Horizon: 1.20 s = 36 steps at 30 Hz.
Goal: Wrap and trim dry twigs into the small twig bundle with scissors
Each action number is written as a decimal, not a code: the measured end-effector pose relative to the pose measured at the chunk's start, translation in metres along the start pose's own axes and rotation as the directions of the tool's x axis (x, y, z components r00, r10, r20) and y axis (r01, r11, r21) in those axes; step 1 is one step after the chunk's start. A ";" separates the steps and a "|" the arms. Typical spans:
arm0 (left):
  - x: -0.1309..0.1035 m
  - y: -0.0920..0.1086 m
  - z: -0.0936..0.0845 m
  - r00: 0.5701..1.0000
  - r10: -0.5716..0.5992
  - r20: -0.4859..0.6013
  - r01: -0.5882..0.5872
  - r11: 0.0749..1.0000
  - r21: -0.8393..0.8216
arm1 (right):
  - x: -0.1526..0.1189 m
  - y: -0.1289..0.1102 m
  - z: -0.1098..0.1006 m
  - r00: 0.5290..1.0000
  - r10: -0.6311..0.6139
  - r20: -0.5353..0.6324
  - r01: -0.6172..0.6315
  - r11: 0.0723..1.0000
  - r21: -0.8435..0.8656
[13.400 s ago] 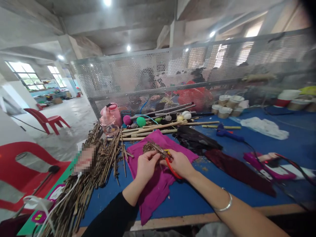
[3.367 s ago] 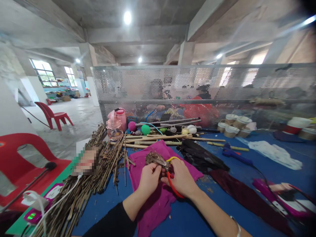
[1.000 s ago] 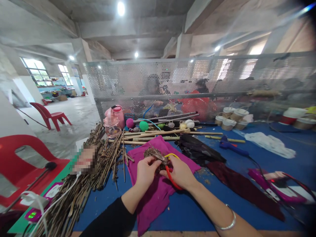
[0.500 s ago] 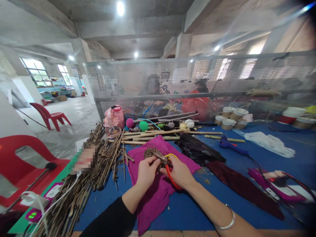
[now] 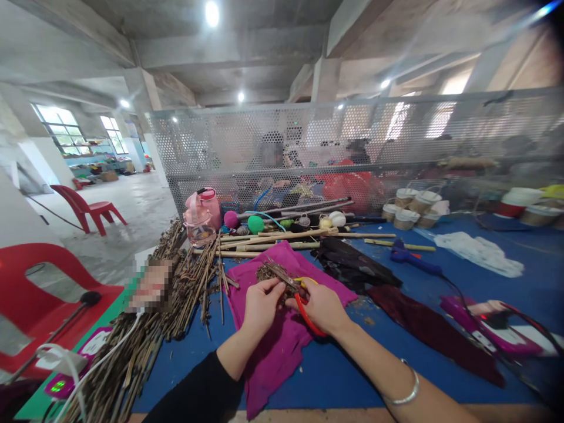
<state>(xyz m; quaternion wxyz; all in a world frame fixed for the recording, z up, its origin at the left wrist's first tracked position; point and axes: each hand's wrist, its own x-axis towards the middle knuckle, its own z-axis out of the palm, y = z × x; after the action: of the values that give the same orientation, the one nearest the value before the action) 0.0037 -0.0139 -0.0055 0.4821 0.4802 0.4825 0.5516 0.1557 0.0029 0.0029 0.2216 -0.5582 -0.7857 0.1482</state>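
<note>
My right hand (image 5: 324, 306) grips a pair of scissors (image 5: 309, 317) with red and yellow handles. Its metal blades point up and left over a small heap of brown dried plant bits (image 5: 263, 271). Close beside the blades, my left hand (image 5: 263, 306) is closed in a pinch, thumb against forefinger. What it pinches is too small and too hidden to make out, though brown bits show around the fingertips. Both hands are above a magenta cloth (image 5: 279, 364) spread on the blue tabletop (image 5: 343, 376).
Dried stalks (image 5: 132, 352) cover the table's left side, near a pink jug (image 5: 200, 226). Bamboo sticks (image 5: 291, 236) and yarn balls (image 5: 255, 224) lie behind the cloth. Dark fabric (image 5: 352, 264), a blue glue gun (image 5: 414, 258) and small buckets (image 5: 406, 219) are to the right. A perforated screen (image 5: 247, 141) stands behind.
The scissor blades have shifted slightly and look closer together over the plant bits. Both hands keep nearly the same place and grip. The whole view has drifted a little.
</note>
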 end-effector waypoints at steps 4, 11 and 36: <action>0.000 0.003 0.001 1.000 -0.011 -0.024 0.011 1.000 0.001 | 0.001 0.000 0.000 1.000 0.015 0.008 -0.015 1.000 -0.013; 0.004 -0.003 -0.001 0.993 -0.015 -0.117 0.020 0.999 0.041 | 0.000 -0.004 -0.001 1.000 -0.011 0.006 0.011 0.999 -0.038; 0.003 -0.005 -0.001 0.995 0.014 -0.095 -0.011 1.000 0.029 | 0.000 0.000 0.004 0.999 -0.045 -0.023 0.045 0.999 -0.001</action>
<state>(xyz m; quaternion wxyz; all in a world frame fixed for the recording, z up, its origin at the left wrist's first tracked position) 0.0031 -0.0105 -0.0100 0.4484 0.4632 0.5097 0.5697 0.1531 0.0029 -0.0007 0.2340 -0.5420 -0.7955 0.1365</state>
